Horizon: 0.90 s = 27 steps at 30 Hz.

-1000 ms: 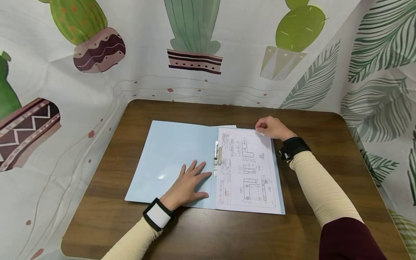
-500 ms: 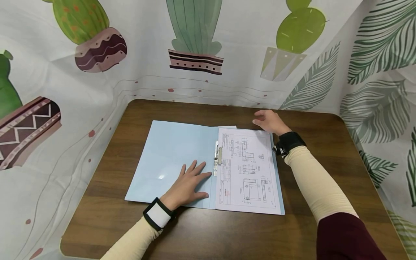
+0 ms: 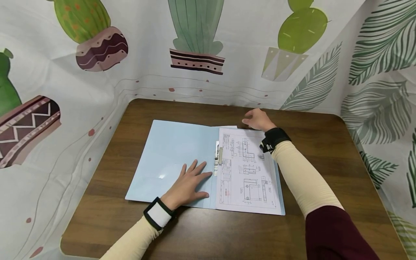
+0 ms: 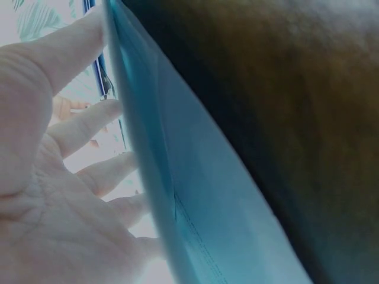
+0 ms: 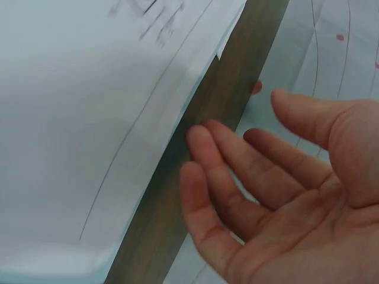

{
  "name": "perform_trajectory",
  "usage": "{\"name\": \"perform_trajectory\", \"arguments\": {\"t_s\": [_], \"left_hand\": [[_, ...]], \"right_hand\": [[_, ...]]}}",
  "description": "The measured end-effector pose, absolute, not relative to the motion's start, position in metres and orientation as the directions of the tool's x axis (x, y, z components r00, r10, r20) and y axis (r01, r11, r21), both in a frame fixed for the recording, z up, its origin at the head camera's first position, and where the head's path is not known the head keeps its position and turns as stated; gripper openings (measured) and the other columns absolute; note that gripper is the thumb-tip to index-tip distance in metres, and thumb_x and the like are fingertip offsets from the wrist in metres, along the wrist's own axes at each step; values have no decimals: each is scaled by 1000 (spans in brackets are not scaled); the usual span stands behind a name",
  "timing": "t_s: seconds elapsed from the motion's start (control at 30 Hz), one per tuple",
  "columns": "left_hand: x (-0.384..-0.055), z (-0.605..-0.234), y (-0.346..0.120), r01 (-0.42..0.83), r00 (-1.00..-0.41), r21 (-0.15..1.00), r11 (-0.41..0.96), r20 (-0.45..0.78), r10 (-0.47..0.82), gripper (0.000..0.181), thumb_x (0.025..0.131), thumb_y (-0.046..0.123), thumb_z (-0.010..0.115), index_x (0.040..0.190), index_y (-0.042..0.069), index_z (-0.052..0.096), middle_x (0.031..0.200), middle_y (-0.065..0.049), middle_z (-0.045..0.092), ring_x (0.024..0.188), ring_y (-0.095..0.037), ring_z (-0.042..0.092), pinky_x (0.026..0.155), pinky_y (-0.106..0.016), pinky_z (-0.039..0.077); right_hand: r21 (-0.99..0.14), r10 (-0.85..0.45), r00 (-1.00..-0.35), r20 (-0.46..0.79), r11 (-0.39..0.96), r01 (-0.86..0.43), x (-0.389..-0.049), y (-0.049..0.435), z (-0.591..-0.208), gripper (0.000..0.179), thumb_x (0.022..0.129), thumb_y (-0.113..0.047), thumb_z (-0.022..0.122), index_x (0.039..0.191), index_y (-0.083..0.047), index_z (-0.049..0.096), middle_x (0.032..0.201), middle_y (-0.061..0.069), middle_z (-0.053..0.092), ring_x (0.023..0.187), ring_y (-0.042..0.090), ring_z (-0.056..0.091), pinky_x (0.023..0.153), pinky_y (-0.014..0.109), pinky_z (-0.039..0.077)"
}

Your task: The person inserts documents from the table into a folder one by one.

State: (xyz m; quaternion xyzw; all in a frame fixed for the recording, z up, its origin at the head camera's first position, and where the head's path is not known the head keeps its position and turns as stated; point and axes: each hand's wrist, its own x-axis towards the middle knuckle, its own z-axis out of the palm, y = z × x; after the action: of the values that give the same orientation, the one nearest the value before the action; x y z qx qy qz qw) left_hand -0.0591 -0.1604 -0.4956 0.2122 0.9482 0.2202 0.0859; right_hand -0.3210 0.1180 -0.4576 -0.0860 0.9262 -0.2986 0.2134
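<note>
A light blue folder [image 3: 169,151] lies spread on the table. My left hand [image 3: 184,187] rests on its left cover with the fingers spread; in the left wrist view the palm and fingers [image 4: 89,127] meet the folder's surface. Printed sheets with technical drawings [image 3: 250,169] lie on the right cover, beside the metal clip [image 3: 217,159] at the spine. A white paper corner [image 3: 232,126] sticks out past the folder's top edge. Just beyond that edge hovers my right hand [image 3: 258,120], its fingers loosely bent and holding nothing, as the right wrist view shows.
The brown wooden table [image 3: 195,234] has rounded corners and extends around the folder on all sides. Behind it hangs a white cloth [image 3: 146,54] printed with cacti and leaves, reaching down to the table's back edge.
My right hand has let go of the sheets' top right corner, then lifted off and moved left along the top edge. My left hand stays in place.
</note>
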Motion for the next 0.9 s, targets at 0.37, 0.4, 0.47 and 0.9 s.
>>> {"name": "perform_trajectory", "arguments": {"t_s": [0.37,0.4,0.47,0.9], "left_hand": [[-58,-494,-162,366,-895,455,812,-68,441,71,81,43,87,141,14,63,161,-19,40,151,-49,24,112,-75,20],[-58,-494,-162,365,-895,454,813,-69,441,71,81,43,87,141,14,63,161,-19,40,151,-49,24,112,-75,20],[-58,-494,-162,365,-895,453,813,-70,441,71,81,42,87,141,14,63,161,-19,39,151,-49,24,112,-75,20],[-58,-496,-163,366,-897,452,813,-60,437,72,80,44,88,141,14,64,160,-18,40,150,-49,25,113,-75,20]], "right_hand": [[-541,-233,-916,-326,841,-22,-315,89,-457,36,101,-23,64,126,2,69,124,21,69,113,37,65,97,50,50],[-534,-223,-920,-323,845,-17,-314,88,-457,35,101,-23,65,125,1,70,126,20,68,114,37,64,97,51,50],[-519,-201,-925,-321,855,-6,-314,84,-457,33,100,-23,66,123,0,72,126,19,68,114,37,64,96,52,50],[-517,-136,-929,-345,853,67,-306,68,-454,33,97,-24,70,123,-3,71,128,16,67,116,36,62,97,53,49]]}}
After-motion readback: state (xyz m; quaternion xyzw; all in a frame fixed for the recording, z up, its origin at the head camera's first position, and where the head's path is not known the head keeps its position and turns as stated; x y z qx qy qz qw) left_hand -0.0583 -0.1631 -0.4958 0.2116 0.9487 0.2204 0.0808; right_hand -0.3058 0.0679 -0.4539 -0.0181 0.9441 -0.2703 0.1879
